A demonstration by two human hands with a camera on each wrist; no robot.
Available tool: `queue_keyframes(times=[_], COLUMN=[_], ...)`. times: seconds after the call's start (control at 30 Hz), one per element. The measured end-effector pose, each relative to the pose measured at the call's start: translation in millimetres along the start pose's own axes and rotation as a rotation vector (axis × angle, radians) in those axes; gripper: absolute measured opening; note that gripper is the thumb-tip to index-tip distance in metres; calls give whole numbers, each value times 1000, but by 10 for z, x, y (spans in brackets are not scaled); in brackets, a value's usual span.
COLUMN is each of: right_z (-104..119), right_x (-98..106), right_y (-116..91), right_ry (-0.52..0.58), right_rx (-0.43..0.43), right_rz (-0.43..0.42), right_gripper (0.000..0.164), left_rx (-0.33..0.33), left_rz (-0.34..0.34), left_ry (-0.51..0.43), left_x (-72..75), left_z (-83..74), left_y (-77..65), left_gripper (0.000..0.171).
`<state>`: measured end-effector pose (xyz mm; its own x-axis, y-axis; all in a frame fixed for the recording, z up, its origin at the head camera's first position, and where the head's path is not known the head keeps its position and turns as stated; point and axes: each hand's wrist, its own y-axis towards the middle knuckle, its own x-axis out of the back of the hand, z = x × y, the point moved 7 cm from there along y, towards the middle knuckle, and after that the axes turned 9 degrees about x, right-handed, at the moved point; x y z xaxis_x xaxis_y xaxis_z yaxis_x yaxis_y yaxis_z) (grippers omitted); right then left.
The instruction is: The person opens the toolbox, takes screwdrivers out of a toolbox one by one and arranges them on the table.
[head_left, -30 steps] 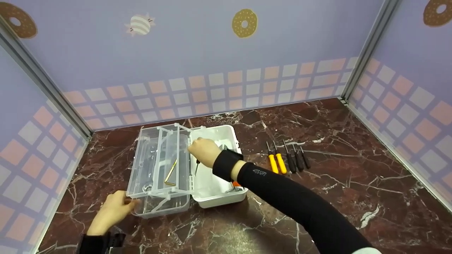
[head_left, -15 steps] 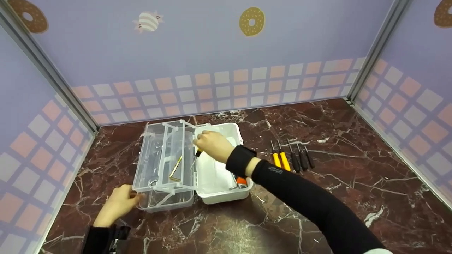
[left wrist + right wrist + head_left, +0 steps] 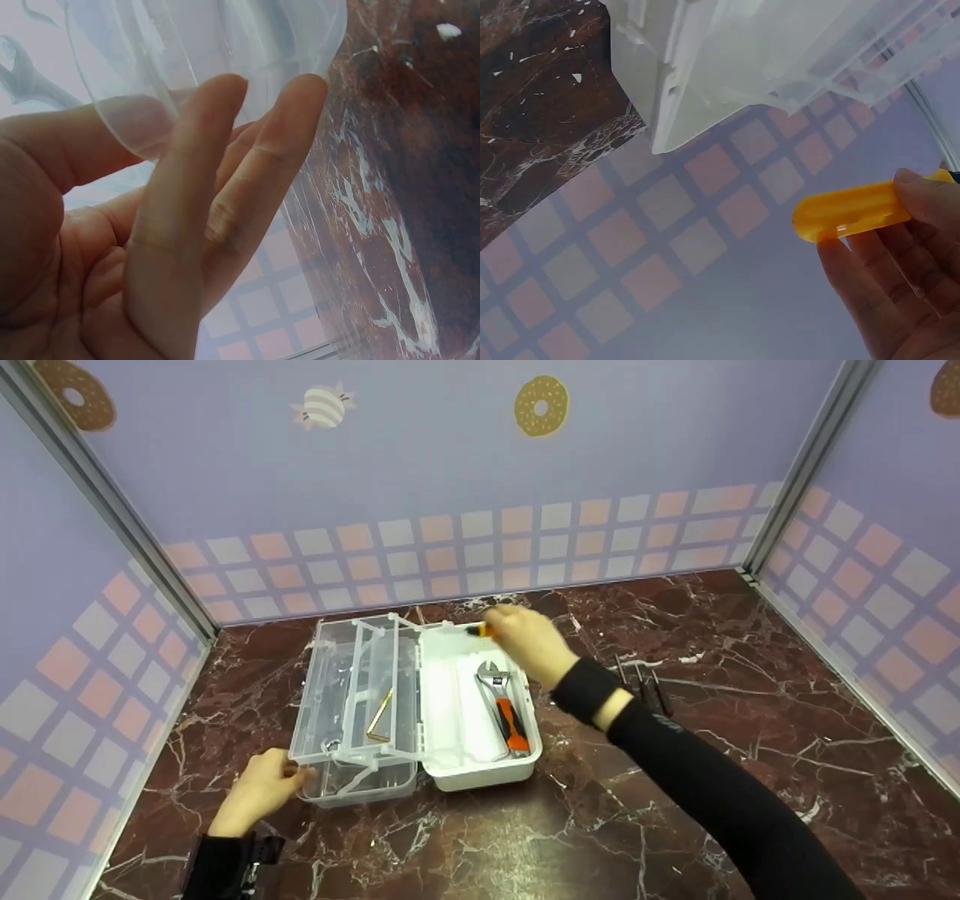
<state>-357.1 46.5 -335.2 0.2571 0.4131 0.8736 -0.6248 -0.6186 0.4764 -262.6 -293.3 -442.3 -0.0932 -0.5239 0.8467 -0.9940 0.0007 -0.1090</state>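
My right hand (image 3: 529, 643) grips a screwdriver by its yellow handle (image 3: 847, 212), above the far right corner of the toolbox's white base (image 3: 480, 778). Its shaft points left in the head view and is blurred. At the front left, my left hand (image 3: 259, 787) pinches the rim of the toolbox's clear lid (image 3: 180, 52) between thumb and fingers. The lid lies folded back with clear trays (image 3: 330, 697) over it. An adjustable wrench (image 3: 511, 724) with an orange and black handle lies in the base, a thin bent rod beside it. One tray bears a brass-coloured hex key (image 3: 381, 718).
Several black-handled screwdrivers (image 3: 660, 696) lie on the dark red marble table (image 3: 600, 810) to the right, partly behind my right arm. Patterned lilac walls (image 3: 420, 450) close off the back and both sides. A grey metal wrench end (image 3: 26, 75) shows through the clear plastic.
My right hand has moved right and back with the screwdriver, from over the hinge side to the far right corner, uncovering the adjustable wrench. My left hand keeps its hold on the lid.
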Motion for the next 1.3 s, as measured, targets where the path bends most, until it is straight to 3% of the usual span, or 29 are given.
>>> queue_keyframes(times=[0.2,0.33,0.47,0.7,0.93,1.3], right_z=[-323,-555,-765,-989,-989,-890], right_x=[153,181,121,-134,-402,-588], right_y=[-229,-427,-611,-885,-1056,-1143], right_ry=[81,131,146,167,108,-5], right_rx=[-144,-288,-428,-557,-577,-524], right_rz=[-83,-100,-27,108,196,200], right_gripper=[17,16,17,21,22,31], left_rx=[-3,-7,-13,-10,-1,-5], left_rz=[-2,6,9,0,10,15], left_ry=[-10,-19,-24,-9,-11,-25], left_x=[0,-9,-13,-5,-6,-11], left_z=[-15,-23,-28,-26,-19,-16], left_y=[-4,0,0,2,2,-4], left_gripper=[21,21,22,20,23,21])
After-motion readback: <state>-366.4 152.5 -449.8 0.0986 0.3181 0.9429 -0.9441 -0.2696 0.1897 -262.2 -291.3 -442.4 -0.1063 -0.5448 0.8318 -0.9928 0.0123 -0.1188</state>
